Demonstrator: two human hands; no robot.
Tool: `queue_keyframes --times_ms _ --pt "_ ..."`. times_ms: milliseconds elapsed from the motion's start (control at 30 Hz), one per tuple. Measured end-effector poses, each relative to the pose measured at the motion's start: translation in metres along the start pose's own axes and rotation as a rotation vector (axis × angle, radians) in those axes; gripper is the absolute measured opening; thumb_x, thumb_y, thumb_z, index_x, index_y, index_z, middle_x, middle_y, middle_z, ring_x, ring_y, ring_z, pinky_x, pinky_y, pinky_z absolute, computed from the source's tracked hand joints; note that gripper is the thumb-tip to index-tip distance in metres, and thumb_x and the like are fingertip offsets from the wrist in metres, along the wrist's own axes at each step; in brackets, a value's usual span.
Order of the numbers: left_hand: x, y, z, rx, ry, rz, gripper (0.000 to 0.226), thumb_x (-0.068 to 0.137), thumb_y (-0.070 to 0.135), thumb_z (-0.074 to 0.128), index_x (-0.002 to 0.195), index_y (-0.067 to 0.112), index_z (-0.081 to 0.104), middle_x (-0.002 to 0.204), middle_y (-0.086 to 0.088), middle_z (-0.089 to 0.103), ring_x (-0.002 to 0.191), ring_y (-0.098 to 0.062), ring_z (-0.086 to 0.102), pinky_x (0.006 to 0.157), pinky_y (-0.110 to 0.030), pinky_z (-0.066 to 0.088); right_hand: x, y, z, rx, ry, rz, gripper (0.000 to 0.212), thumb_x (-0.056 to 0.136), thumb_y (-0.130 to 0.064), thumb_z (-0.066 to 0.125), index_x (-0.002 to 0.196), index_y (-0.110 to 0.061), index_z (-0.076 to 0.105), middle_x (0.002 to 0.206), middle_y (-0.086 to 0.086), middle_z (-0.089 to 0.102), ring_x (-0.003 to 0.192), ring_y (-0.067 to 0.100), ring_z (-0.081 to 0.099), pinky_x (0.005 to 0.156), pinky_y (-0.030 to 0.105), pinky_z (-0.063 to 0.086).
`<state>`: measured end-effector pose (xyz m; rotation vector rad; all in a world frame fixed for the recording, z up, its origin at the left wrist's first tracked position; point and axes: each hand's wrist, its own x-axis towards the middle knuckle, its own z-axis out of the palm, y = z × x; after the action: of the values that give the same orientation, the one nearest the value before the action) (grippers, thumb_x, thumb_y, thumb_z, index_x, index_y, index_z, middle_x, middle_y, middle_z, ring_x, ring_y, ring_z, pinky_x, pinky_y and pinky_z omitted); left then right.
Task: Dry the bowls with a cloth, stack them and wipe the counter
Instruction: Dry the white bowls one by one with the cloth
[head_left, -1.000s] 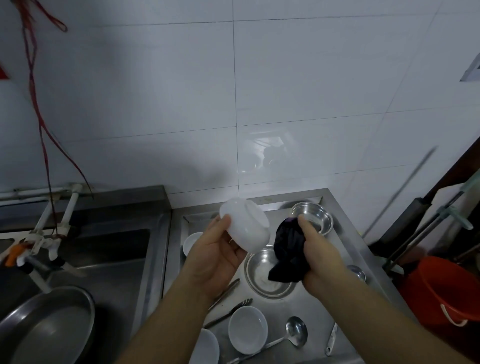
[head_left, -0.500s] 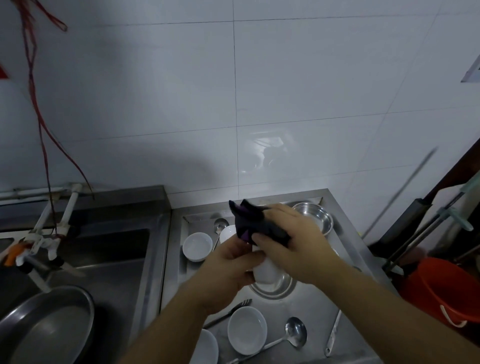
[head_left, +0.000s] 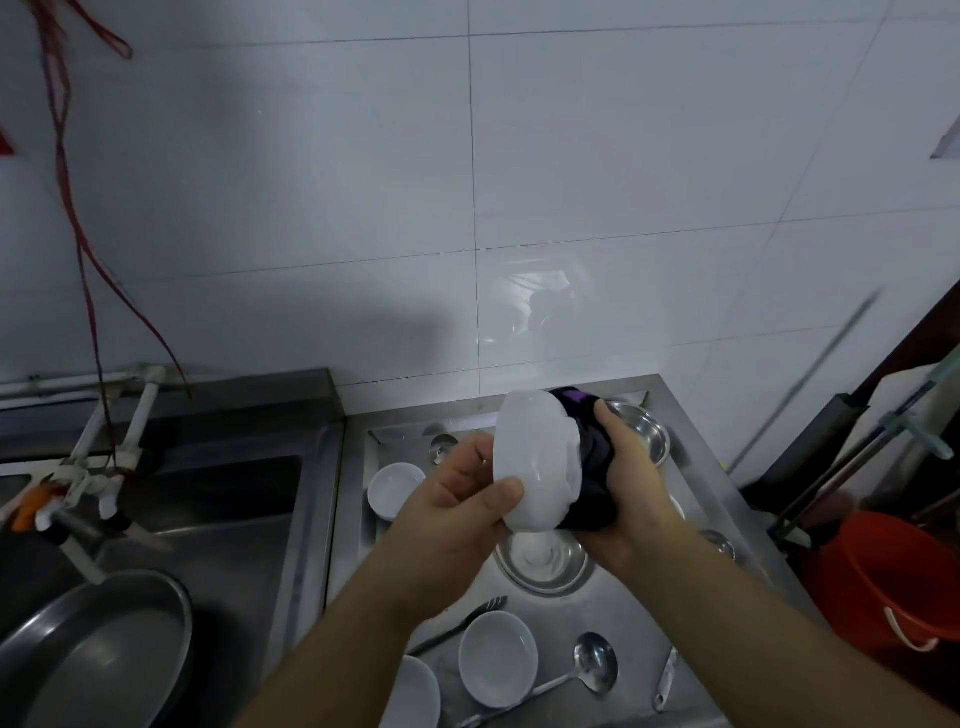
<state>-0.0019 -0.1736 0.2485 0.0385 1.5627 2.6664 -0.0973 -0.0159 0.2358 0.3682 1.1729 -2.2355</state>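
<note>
The left hand (head_left: 457, 499) is closed on a white bowl (head_left: 535, 462), thumb across its outer wall, so that the bowl is tipped on edge above the surface (head_left: 613, 613); the right hand (head_left: 628, 478) grips a dark cloth (head_left: 592, 467) bunched against the bowl's far side, judged to be a drying stroke. Below, other bowls (head_left: 496, 657) lie singly and unstacked beside steel dishes (head_left: 543, 558) and a ladle (head_left: 592, 662), so stacking and wiping are judged outstanding.
</note>
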Motion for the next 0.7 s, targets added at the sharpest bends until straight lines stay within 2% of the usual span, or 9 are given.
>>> queue_keyframes --times_ms 100,167,233,300,400,500,567,633,700 --pt "0.005 -0.002 0.0 -0.045 0.031 -0.038 0.036 0.093 0.007 0.061 0.121 0.024 0.077 0.128 -0.011 0.073 0.119 -0.03 0.07 0.095 -0.04 0.06 0.004 0.008 -0.003 0.044 0.072 0.028 0.051 0.096 -0.064 0.058 0.128 -0.027 0.074 0.125 0.011 0.076 0.116 0.04 0.071 0.099 0.063 0.054" --pt "0.008 0.001 -0.001 -0.076 0.049 -0.072 0.044 0.09 0.007 0.064 0.131 0.021 0.072 0.133 -0.014 0.071 0.12 -0.035 0.07 0.092 -0.045 0.062 0.005 0.005 0.001 0.006 0.118 0.02 0.048 0.093 -0.062 0.065 0.126 -0.027 0.074 0.12 0.009 0.078 0.112 0.04 0.073 0.095 0.064 0.056" --pt "0.01 0.007 -0.001 -0.104 0.044 -0.111 0.051 0.091 0.018 0.065 0.142 0.014 0.064 0.14 -0.019 0.066 0.124 -0.04 0.066 0.091 -0.05 0.061 0.006 -0.001 0.004 -0.066 0.135 -0.02 0.042 0.091 -0.058 0.071 0.121 -0.028 0.076 0.115 0.007 0.08 0.107 0.038 0.075 0.093 0.065 0.057" --pt "0.011 0.013 0.0 -0.146 0.05 -0.127 0.043 0.097 0.027 0.06 0.137 0.012 0.069 0.14 -0.02 0.066 0.124 -0.039 0.067 0.089 -0.05 0.062 0.007 -0.008 0.008 -0.134 0.133 -0.083 0.038 0.092 -0.054 0.071 0.12 -0.029 0.076 0.112 0.006 0.081 0.104 0.035 0.077 0.09 0.061 0.06" --pt "0.01 0.011 0.002 -0.212 0.083 -0.093 0.031 0.094 0.02 0.062 0.12 0.018 0.079 0.132 -0.016 0.072 0.118 -0.036 0.072 0.085 -0.049 0.063 0.005 -0.015 0.013 -0.141 0.122 -0.155 0.038 0.097 -0.05 0.067 0.125 -0.026 0.073 0.113 0.005 0.081 0.101 0.029 0.078 0.083 0.049 0.064" --pt "0.009 -0.001 0.011 -0.213 0.055 0.009 0.032 0.096 0.016 0.062 0.124 0.02 0.076 0.136 -0.015 0.07 0.125 -0.035 0.068 0.096 -0.05 0.06 0.004 -0.012 0.014 -0.001 0.15 -0.043 0.04 0.097 -0.053 0.066 0.124 -0.025 0.074 0.114 0.007 0.08 0.105 0.034 0.077 0.088 0.055 0.062" --pt "0.011 -0.007 0.016 -0.205 0.072 0.072 0.033 0.098 0.011 0.059 0.126 0.02 0.074 0.138 -0.015 0.068 0.13 -0.033 0.065 0.105 -0.047 0.056 0.001 -0.007 0.016 0.075 0.143 0.09 0.043 0.098 -0.056 0.062 0.125 -0.025 0.074 0.116 0.01 0.079 0.104 0.038 0.076 0.082 0.058 0.061" --pt "0.011 -0.01 0.019 -0.167 0.086 0.097 0.037 0.098 0.006 0.056 0.126 0.022 0.075 0.137 -0.014 0.069 0.13 -0.03 0.065 0.105 -0.041 0.056 -0.001 -0.004 0.019 0.101 0.122 0.153 0.043 0.1 -0.054 0.059 0.127 -0.023 0.073 0.115 0.011 0.079 0.098 0.038 0.076 0.075 0.055 0.061" --pt "0.01 -0.009 0.018 -0.088 0.093 0.09 0.041 0.095 0.003 0.057 0.123 0.026 0.077 0.134 -0.012 0.072 0.127 -0.029 0.067 0.103 -0.039 0.057 0.0 -0.006 0.02 0.073 0.127 0.132 0.042 0.099 -0.052 0.062 0.127 -0.023 0.073 0.114 0.011 0.078 0.096 0.038 0.075 0.075 0.055 0.061"
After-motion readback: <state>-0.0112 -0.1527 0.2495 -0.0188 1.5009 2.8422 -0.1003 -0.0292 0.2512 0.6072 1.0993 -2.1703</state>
